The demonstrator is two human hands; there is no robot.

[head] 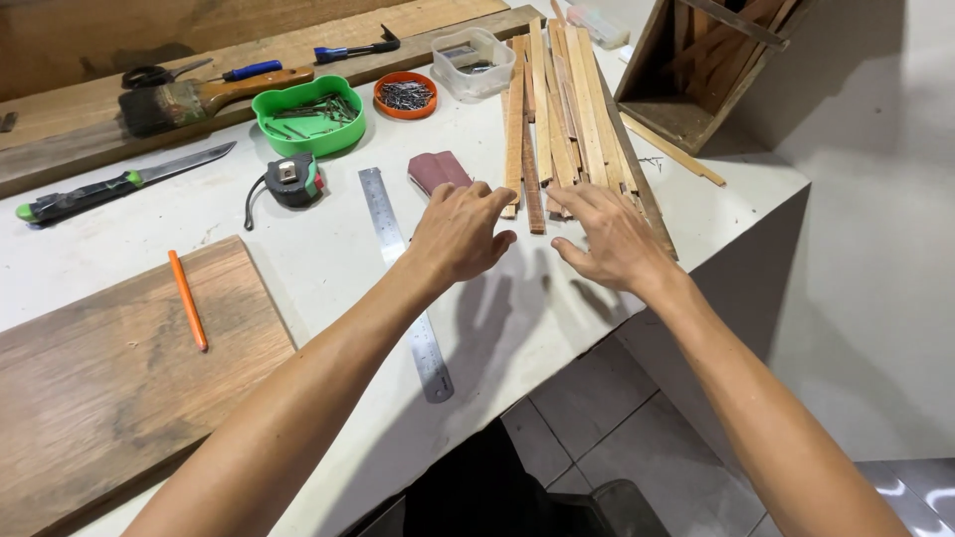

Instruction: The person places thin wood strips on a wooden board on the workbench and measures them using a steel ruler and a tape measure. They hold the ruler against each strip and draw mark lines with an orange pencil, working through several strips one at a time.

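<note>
Both hands, left hand (460, 234) and right hand (612, 239), rest open-fingered on the near ends of the wooden strips (562, 119); light, even fingertip pressure best keeps the ends flush on the table (328, 268).

Both arms come in from the lower edge of the view and reach forward, bare up to the elbow. The left hand (460, 234) is palm down with the wrist almost straight, the fingers spread a little and stretched forward. The right hand (612, 237) is also palm down, near the right edge of the surface, with its fingers pointing forward and to the left. The two hands are close together but apart. Neither hand is closed around anything.
</note>
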